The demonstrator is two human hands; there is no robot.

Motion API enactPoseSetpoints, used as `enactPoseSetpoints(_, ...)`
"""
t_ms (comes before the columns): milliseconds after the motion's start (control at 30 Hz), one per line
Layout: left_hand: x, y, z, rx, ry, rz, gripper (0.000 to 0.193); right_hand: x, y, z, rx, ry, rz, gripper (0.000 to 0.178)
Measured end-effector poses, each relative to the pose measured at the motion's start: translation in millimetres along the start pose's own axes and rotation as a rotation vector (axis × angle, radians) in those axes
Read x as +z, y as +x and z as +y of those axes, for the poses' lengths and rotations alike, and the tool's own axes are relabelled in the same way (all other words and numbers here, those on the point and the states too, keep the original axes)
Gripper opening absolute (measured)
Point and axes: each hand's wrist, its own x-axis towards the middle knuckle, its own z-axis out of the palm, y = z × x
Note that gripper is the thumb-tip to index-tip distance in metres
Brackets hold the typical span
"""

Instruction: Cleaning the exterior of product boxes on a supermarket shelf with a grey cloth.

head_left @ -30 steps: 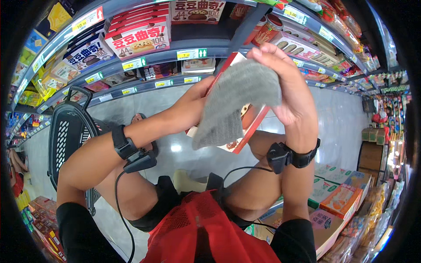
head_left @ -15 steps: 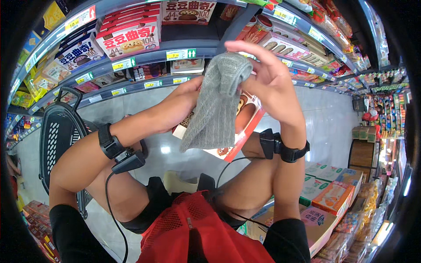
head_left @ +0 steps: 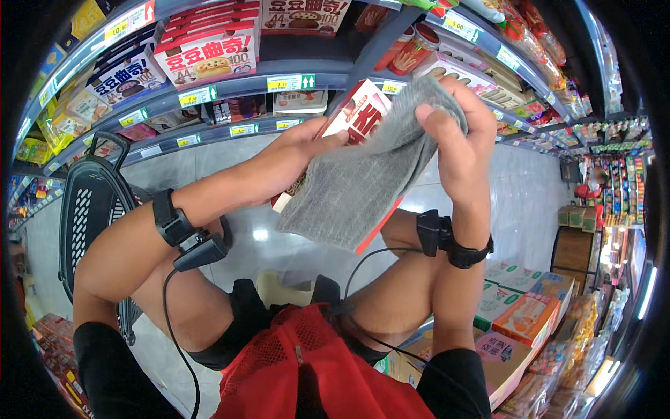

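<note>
My left hand grips the left side of a red and white cookie box, its thumb lying over the front. A grey cloth is draped across the lower part of the box and covers most of its face. Between thumb and fingers, my right hand pinches the upper right end of that cloth. Only the top corner, a red lower edge and a brown left edge of the box show around the cloth. Both hands are in front of the shelves, above my knees.
Shelves of boxed cookies curve across the far side. A dark plastic basket stands at my left. Cartons are stacked at the lower right, beside bagged goods. A black cable hangs from my left wrist strap.
My right hand has moved right, drawing the cloth's upper end along. The cloth is now spread wider over the box, and the box's top corner has come into sight.
</note>
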Motion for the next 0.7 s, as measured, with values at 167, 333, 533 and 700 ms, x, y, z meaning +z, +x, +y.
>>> enactPoseSetpoints(167, 0, 1, -3, -0.001, -0.114, 0.011, 0.037, 6, 5, 0, 0.38, 0.432, 0.175, 0.015)
enactPoseSetpoints(333, 1, 0, 0, 0.035, -0.167, -0.001, 0.04, -19, 9, 23, 0.523, 0.433, 0.041, 0.025)
enactPoseSetpoints(533, -2, -2, 6, -0.024, -0.079, 0.064, 0.047, -14, 5, 17, 0.303, 0.003, 0.173, 0.03)
enactPoseSetpoints(700, -2, -5, 6, -0.002, -0.144, 0.07, 0.043, -6, 5, 18, -0.204, -0.465, 0.168, 0.044)
